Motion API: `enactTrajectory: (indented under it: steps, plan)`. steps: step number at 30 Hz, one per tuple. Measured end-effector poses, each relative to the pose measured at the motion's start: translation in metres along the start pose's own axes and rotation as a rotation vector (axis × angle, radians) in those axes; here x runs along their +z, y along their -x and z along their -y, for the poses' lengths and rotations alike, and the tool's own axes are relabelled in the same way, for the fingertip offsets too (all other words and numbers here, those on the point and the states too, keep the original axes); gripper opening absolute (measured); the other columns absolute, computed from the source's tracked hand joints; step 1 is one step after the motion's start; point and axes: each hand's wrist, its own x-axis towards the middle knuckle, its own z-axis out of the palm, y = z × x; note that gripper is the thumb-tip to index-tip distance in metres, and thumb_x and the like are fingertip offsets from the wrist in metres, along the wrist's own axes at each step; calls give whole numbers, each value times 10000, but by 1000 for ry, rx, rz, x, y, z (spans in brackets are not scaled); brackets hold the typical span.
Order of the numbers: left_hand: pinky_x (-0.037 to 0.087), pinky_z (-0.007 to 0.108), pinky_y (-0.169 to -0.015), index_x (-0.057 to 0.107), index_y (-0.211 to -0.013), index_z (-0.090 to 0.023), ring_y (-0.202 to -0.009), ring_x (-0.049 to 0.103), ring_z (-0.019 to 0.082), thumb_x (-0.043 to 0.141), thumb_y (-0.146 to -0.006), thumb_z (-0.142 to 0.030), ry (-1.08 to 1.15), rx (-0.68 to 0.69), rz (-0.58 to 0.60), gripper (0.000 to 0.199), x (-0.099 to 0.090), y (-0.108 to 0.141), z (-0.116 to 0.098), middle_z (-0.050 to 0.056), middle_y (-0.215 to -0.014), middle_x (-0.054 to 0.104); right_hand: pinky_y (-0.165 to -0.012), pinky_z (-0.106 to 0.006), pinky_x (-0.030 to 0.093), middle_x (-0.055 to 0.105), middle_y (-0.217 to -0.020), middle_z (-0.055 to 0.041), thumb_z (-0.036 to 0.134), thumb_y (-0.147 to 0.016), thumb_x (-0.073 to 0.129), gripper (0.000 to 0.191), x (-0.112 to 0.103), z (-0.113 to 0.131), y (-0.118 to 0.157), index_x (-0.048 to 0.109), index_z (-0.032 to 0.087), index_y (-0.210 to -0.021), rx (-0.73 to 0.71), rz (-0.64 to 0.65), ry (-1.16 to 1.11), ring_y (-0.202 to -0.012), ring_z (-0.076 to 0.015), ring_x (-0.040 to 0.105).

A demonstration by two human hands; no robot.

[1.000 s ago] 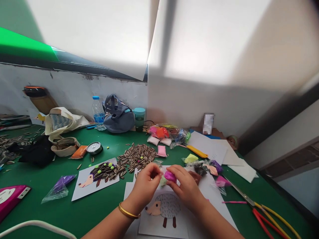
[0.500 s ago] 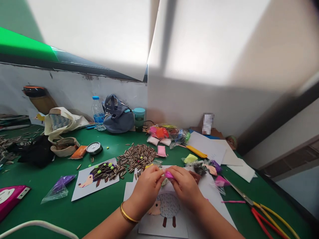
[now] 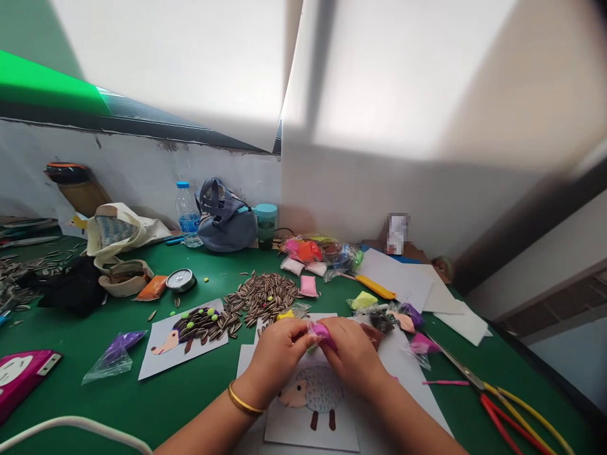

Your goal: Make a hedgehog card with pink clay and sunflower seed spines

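Note:
My left hand (image 3: 277, 354) and my right hand (image 3: 358, 357) meet over a white card (image 3: 310, 436) bearing a drawn hedgehog with a peach face and brown legs. Between them is a small packet of pink modelling clay (image 3: 324, 335) in clear plastic. My left fingertips pinch the packet's left end, while the right thumb and fingers close round the pink part. Part of the packet is hidden by my fingers. Just beyond my left hand lies yellow clay (image 3: 286, 315) in plastic. Brown clay (image 3: 372, 336) shows behind the right hand.
Sunflower seeds (image 3: 263, 296) are heaped beyond my hands. A seed-covered hedgehog card (image 3: 159, 363) and a purple clay packet (image 3: 116, 347) lie left. Scissors (image 3: 474, 379) rest at right, with a yellow utility knife (image 3: 374, 286) farther back. A white cable (image 3: 76, 422) curves at front left.
The pink clay packet has turned between my fingers, and more of its pink side shows. My right hand has shifted slightly; both hands still grip the packet.

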Motion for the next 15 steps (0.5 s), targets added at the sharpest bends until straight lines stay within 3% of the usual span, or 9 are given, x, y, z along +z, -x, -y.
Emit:
enactTrajectory:
  steps: [4,7,12,15]
  plan:
    - [451,271,-726,764,-905,-261,-801,640,188,628,-883,-319,126,-28,50,149,-2,-3,3,3,-870,743,-809,-393,485,690,-992,-79,226,-936,534,156,-5,1,-1,619,207,-1066,9,39,-23,-921,-254,621]
    - [438,255,-691,770,-876,-256,-766,631,177,633,-869,-320,128,-30,103,151,-2,-4,3,-4,-825,736,-860,-393,469,672,-1115,-84,220,-903,582,194,-7,1,-1,625,219,-1092,-2,38,-25,-1018,-259,599]
    - [425,260,-698,760,-831,-242,-768,616,176,665,-847,-346,-9,-30,41,142,0,-2,-1,3,-812,725,-822,-369,460,672,-1069,-73,166,-880,594,220,-7,4,-2,642,238,-1082,15,62,-10,-979,-249,591]
    - [445,254,-680,764,-831,-238,-748,629,169,657,-856,-356,97,-54,48,162,0,-2,0,1,-800,729,-851,-386,452,680,-1084,-80,208,-918,563,228,-6,4,-1,619,233,-1138,43,72,-44,-999,-260,598]
